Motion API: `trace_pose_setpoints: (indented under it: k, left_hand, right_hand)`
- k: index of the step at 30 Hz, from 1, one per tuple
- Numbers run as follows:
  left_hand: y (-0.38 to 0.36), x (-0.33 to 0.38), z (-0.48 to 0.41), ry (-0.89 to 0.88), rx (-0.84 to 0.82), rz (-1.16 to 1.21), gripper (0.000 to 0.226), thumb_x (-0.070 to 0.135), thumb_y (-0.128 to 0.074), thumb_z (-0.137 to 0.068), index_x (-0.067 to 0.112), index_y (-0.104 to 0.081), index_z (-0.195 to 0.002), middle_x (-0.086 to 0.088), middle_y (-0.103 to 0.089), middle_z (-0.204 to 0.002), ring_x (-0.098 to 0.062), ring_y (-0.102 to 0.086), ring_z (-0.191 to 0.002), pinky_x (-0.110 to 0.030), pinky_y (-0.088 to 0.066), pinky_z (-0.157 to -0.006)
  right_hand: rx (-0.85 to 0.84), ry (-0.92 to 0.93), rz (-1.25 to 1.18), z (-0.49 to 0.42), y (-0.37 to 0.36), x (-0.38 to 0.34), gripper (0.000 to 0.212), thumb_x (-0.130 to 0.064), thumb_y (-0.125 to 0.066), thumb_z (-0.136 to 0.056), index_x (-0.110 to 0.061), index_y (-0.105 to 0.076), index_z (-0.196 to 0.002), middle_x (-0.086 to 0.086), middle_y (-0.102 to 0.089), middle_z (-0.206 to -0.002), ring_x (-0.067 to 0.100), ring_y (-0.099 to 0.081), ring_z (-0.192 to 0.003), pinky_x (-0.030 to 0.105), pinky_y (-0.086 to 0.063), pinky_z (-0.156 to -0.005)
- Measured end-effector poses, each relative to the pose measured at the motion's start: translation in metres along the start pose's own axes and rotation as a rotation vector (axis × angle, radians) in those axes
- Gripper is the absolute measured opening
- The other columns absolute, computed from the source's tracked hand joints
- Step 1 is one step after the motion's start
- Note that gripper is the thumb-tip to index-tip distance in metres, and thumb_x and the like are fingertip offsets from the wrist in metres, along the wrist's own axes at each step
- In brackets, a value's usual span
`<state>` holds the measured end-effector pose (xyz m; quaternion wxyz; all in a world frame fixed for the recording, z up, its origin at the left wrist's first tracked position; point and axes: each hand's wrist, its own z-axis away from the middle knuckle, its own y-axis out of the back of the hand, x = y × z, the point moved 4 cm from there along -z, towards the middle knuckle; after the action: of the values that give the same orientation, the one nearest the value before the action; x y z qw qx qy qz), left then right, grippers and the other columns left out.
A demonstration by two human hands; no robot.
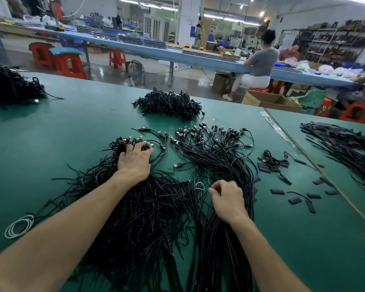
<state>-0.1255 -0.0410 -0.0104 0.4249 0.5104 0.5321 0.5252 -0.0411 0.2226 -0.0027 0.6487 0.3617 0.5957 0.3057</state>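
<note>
Two sheaves of thin black USB cables lie on the green table [51,131]. My left hand [134,163] rests palm down on the left sheaf [143,209], its fingers curled into the cluster of plug ends [124,144]. My right hand [227,200] sits on the right sheaf [221,163], thumb and fingers pinching a thin cable strand near a small white loop [199,186]. The right sheaf's plugs [204,130] fan out toward the far side.
A tangled cable pile [169,103] lies further back, another heap [9,85] at the far left, a white coiled cable [19,225] near the left front. Small black sleeves [295,200] scatter to the right beside more cables [346,144]. People sit at a blue bench [177,53] behind.
</note>
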Motion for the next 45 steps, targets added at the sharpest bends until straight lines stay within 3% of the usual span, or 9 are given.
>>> trace_pose_setpoints:
  k: [4, 10, 13, 16, 23, 28, 34, 39, 45]
  left_hand:
    - [0.010, 0.033, 0.020, -0.239, 0.251, 0.087, 0.072, 0.018, -0.064, -0.088, 0.034, -0.033, -0.152, -0.004, -0.030, -0.156, -0.024, -0.033, -0.136, -0.040, -0.033, -0.107]
    - [0.004, 0.096, 0.064, -0.796, 0.061, 0.563, 0.040, 0.017, -0.055, -0.097, 0.021, -0.058, -0.137, 0.000, -0.060, -0.132, -0.009, -0.049, -0.121, -0.034, -0.037, -0.108]
    - [0.002, 0.085, 0.059, -0.454, 0.053, 0.928, 0.024, 0.021, -0.049, -0.100, 0.014, -0.071, -0.095, 0.004, -0.069, -0.096, -0.003, -0.060, -0.090, -0.041, -0.050, -0.087]
    - [0.005, 0.061, 0.051, -0.196, 0.211, 1.030, 0.036, 0.041, -0.046, -0.102, 0.019, -0.063, -0.079, 0.002, -0.065, -0.074, -0.004, -0.058, -0.064, -0.023, -0.046, -0.056]
    - [0.053, 0.038, 0.068, -0.248, 0.626, 1.218, 0.041, 0.032, -0.060, -0.098, 0.013, -0.046, -0.065, -0.017, -0.052, -0.057, -0.029, -0.056, -0.053, -0.034, -0.039, -0.045]
    - [0.082, 0.060, 0.093, -0.632, 0.645, 0.875, 0.046, 0.052, -0.036, -0.101, 0.026, -0.039, -0.064, 0.018, -0.032, -0.052, 0.003, -0.028, -0.040, -0.008, -0.023, -0.041]
    - [0.050, 0.077, 0.091, -0.560, 0.421, 0.261, 0.043, 0.051, -0.022, -0.103, 0.027, -0.036, -0.071, 0.012, -0.045, -0.059, -0.010, -0.043, -0.046, -0.030, -0.041, -0.050]
    - [0.039, 0.080, 0.093, -0.585, 0.370, 0.313, 0.033, 0.052, -0.029, -0.097, 0.026, -0.036, -0.077, 0.005, -0.057, -0.069, -0.029, -0.059, -0.062, -0.034, -0.031, -0.054]
    - [0.054, 0.054, 0.091, -0.447, 0.506, 0.613, 0.037, 0.042, -0.060, -0.096, 0.021, -0.046, -0.069, 0.016, -0.039, -0.053, -0.001, -0.037, -0.043, -0.023, -0.037, -0.045]
  right_hand:
    - [-0.005, 0.217, -0.021, 0.016, 0.009, -0.038, 0.008, -0.036, -0.052, -0.100, -0.031, -0.055, -0.095, -0.010, -0.048, -0.120, 0.014, -0.034, -0.115, 0.036, -0.027, -0.095]
    - [-0.142, 0.536, -0.206, 0.048, 0.013, -0.079, 0.016, -0.025, -0.053, -0.101, -0.038, -0.056, -0.093, -0.014, -0.066, -0.106, 0.000, -0.055, -0.101, 0.029, -0.036, -0.091]
    - [-0.038, 0.458, -0.286, 0.045, 0.028, -0.068, 0.018, -0.021, -0.049, -0.103, -0.033, -0.061, -0.096, -0.009, -0.061, -0.063, 0.001, -0.053, -0.052, 0.022, -0.041, -0.059]
    - [0.175, 0.382, 0.078, 0.035, 0.041, -0.044, 0.021, -0.036, -0.047, -0.104, -0.028, -0.065, -0.097, -0.015, -0.049, -0.053, 0.001, -0.043, -0.043, 0.026, -0.036, -0.064]
    - [0.344, 0.053, 0.433, 0.021, 0.060, 0.040, 0.033, -0.039, -0.035, -0.106, -0.027, -0.064, -0.096, -0.010, -0.068, -0.073, 0.014, -0.057, -0.061, 0.033, -0.033, -0.072]
    - [0.087, -0.120, 0.552, 0.018, 0.050, 0.064, 0.025, -0.038, -0.038, -0.105, -0.024, -0.051, -0.089, 0.001, -0.070, -0.100, 0.022, -0.064, -0.091, 0.034, -0.043, -0.078]
    - [-0.032, 0.230, 0.006, 0.027, 0.038, 0.006, 0.083, -0.039, -0.081, -0.079, -0.030, -0.035, -0.148, -0.009, -0.056, -0.122, 0.011, -0.051, -0.116, 0.034, -0.042, -0.104]
    - [-0.162, 0.465, -0.147, 0.037, 0.029, -0.034, 0.030, -0.034, -0.063, -0.096, -0.026, -0.064, -0.125, -0.015, -0.065, -0.096, -0.005, -0.059, -0.087, 0.019, -0.049, -0.081]
    - [0.236, 0.383, -0.395, 0.033, 0.057, -0.023, 0.018, -0.024, -0.055, -0.101, -0.024, -0.070, -0.091, -0.013, -0.067, -0.076, 0.001, -0.059, -0.065, 0.011, -0.046, -0.058]
